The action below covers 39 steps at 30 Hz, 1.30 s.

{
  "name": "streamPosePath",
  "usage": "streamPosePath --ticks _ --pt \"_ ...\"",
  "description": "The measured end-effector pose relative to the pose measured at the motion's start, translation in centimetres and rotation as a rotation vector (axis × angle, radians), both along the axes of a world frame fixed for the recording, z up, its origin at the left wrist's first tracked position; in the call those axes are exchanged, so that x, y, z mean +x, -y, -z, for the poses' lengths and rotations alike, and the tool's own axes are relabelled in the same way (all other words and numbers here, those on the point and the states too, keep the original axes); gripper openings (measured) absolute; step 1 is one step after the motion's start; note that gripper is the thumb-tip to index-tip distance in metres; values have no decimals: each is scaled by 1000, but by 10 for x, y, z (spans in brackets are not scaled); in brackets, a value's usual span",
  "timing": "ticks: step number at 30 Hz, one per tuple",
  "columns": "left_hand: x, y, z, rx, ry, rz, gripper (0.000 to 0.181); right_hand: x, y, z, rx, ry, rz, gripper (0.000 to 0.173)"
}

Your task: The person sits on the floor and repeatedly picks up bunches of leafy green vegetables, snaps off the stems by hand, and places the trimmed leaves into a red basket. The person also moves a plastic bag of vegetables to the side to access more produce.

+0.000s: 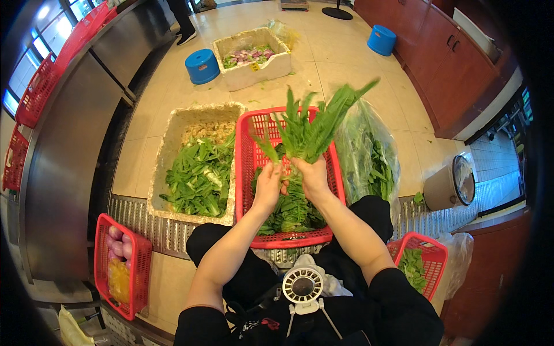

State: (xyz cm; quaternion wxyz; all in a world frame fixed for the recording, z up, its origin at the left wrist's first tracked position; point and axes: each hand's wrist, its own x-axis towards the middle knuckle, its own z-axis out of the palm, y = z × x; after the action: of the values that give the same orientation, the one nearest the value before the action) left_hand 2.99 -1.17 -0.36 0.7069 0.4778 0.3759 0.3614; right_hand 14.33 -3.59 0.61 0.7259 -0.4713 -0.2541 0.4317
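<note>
Over a red plastic basket, my right hand grips a bunch of long-leaved greens around its base, leaves pointing up and away from me. My left hand is beside it, thumb and fingers pinching a single leaf at the bunch's left side. Whether that leaf is still joined to the bunch, I cannot tell. More leafy greens lie in the basket below my hands. Close on the left, a worn foam box contains loose leaves and trimmings.
Right of the basket stands a clear plastic bag of greens. Farther off are a second foam box, blue stools and a person's leg. Red baskets flank me; a bin stands right.
</note>
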Motion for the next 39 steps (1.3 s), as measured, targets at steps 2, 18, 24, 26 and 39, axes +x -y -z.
streamPosePath --ticks 2,18,24,26,39 --pt "-7 0 14 140 -138 102 25 1 2 -11 -25 84 -120 28" --pt "-87 -33 -29 1105 -1650 -176 20 14 4 -8 83 -417 -375 29" --pt "-80 -35 -18 71 -175 398 72 -9 10 -9 16 -336 -597 31" --pt "-68 -28 -4 -51 53 373 73 -20 15 -10 -89 -273 -624 29" --pt "-26 -14 -35 146 225 199 33 -13 24 6 -413 -263 -846 54"
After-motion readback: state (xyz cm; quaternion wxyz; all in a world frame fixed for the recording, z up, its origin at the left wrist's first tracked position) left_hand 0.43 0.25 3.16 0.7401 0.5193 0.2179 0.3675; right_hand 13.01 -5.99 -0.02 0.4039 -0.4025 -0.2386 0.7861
